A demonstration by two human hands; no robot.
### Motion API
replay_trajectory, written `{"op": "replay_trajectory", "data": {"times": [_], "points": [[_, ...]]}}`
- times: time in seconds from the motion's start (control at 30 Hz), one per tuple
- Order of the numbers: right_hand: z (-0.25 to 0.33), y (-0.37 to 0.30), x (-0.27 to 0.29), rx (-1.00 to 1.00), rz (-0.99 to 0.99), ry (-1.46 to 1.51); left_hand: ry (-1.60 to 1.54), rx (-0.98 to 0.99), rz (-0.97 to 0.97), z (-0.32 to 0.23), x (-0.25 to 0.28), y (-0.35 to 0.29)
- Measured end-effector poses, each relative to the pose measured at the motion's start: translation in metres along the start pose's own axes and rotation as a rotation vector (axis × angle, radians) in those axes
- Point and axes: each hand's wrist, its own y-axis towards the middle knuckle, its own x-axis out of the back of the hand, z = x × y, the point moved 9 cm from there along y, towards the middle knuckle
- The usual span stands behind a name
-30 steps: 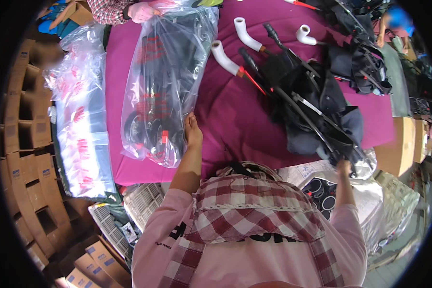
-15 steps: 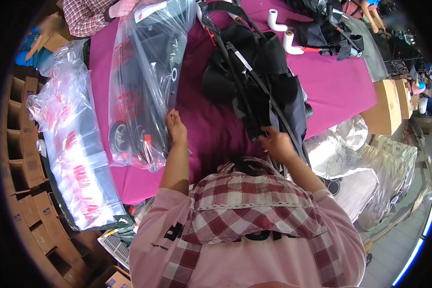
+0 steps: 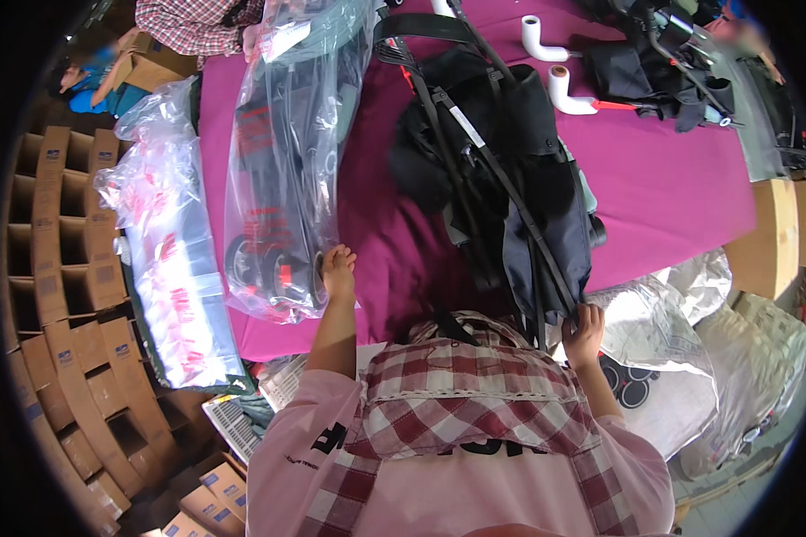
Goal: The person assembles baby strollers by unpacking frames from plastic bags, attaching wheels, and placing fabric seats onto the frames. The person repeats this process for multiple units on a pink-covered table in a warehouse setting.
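Observation:
A black folded stroller (image 3: 519, 143) lies lengthwise before me, its dark fabric bunched round long black frame tubes. At its near end my right hand (image 3: 584, 331) is closed round the frame's lower end; the fingertips are partly hidden. To the left lies another folded stroller inside a clear plastic bag (image 3: 260, 170) with red print; its wheels (image 3: 282, 268) show through near the bottom. My left hand (image 3: 338, 267) rests at the bag's right edge beside those wheels, fingers curled on the film.
A purple cloth (image 3: 672, 197) covers the table. Flat plastic bags (image 3: 175, 259) lie at the left, beside stacked cardboard boxes (image 3: 67, 233). White bent tubes (image 3: 560, 94) and another stroller frame (image 3: 663, 72) lie far right. Wrapped bundles (image 3: 672, 340) stand right. A co-worker's checked sleeve (image 3: 188, 22) reaches in far left.
My right hand has moved down and right along the stroller to its near end. My left hand has slid slightly nearer along the bag's edge. The whole view has shifted a little.

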Motion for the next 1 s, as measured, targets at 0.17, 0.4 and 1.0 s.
{"op": "replay_trajectory", "data": {"times": [0.17, 0.4, 1.0], "points": [[-0.015, 0.022, -0.032, -0.131, 0.235, 0.100, 0.091, -0.048, 0.029, -0.017, 0.012, -0.017], [-0.012, 0.025, -0.042, -0.294, 0.318, 0.245, 0.161, -0.402, 0.203, -0.043, -0.011, -0.015], [0.139, 0.055, -0.127, -0.466, 0.239, 0.247, 0.248, -0.550, 0.060, -0.075, 0.175, 0.133]]}}
